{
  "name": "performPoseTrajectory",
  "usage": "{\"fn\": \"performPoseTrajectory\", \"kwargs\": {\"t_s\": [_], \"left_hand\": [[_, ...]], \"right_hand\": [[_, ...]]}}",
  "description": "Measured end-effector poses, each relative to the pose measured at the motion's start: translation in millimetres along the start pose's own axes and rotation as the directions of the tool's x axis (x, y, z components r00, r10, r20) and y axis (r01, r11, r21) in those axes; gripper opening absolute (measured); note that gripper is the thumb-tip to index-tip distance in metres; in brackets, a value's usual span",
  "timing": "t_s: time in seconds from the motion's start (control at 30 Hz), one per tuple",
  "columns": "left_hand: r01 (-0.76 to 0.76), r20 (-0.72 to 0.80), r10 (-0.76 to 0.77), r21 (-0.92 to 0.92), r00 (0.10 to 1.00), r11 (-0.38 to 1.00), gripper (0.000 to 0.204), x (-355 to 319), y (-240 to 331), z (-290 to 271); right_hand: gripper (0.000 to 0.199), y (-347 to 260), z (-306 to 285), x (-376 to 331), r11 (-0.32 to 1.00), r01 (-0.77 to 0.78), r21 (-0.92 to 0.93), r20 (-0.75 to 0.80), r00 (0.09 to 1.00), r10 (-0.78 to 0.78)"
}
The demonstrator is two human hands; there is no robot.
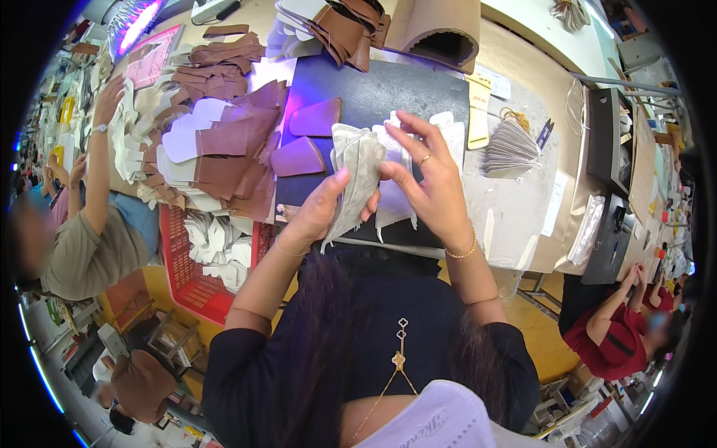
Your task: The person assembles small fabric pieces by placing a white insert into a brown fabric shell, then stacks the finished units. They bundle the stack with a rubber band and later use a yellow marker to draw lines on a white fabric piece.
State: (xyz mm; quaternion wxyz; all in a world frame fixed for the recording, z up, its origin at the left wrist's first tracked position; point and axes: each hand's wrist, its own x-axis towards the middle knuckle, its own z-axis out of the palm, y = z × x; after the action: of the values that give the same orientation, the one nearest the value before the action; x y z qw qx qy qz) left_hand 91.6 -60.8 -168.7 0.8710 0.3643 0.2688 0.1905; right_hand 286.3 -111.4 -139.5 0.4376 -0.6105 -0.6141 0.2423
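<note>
My left hand (323, 207) is closed on a small stack of grey cut pieces (357, 160), thumb in front. They look like thin leather or fabric, with ragged lower ends. My right hand (433, 179) is just right of the stack, its fingers apart and its thumb near the stack's edge. I cannot tell whether it touches the stack. Behind and below these fingers are pale cut pieces (393, 213), partly hidden, on a black work mat (373, 86). Two brown curved pieces (299, 157) lie on the mat, left of the stack.
Brown and white cut pieces (224, 145) are heaped at the left, above a red crate (202, 297) holding white pieces. At the right are fanned grey pieces (511, 155) and a dark-handled cutter (546, 134). A rolled sheet (441, 30) is at the back. Co-workers sit at both sides.
</note>
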Motion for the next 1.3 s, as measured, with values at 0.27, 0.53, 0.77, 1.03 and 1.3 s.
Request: {"fn": "performPoseTrajectory", "kwargs": {"t_s": [0.27,0.53,0.77,1.03,1.3], "left_hand": [[-0.022,0.017,0.021,0.052,1.0,0.998,0.069,-4.6,3.8,-2.7],[0.0,-0.114,-0.015,-0.137,0.993,0.991,0.067,-1.0,10.3,-5.8],[-0.103,-0.043,0.1,-0.074,0.994,0.992,0.066,-3.0,13.3,-18.5],[-0.096,-0.063,0.105,0.139,0.992,0.986,0.074,-6.2,12.7,-2.5],[-0.094,0.009,0.094,0.105,0.996,0.99,0.067,-6.6,13.0,-7.2]], "right_hand": [[0.02,-24.3,-2.7,-15.0,0.991,0.06,0.117,-0.046,0.997,-0.055],[0.014,-16.2,-19.7,-36.0,0.331,-0.205,0.921,0.216,0.976,0.004],[0.026,14.0,-3.4,-1.4,0.809,-0.403,0.428,0.052,0.905,0.423],[0.053,-6.7,9.5,7.8,0.981,0.008,0.194,0.06,0.998,-0.02],[0.023,-6.7,4.7,-3.5,0.827,-0.063,0.559,0.064,0.997,0.032]]}}
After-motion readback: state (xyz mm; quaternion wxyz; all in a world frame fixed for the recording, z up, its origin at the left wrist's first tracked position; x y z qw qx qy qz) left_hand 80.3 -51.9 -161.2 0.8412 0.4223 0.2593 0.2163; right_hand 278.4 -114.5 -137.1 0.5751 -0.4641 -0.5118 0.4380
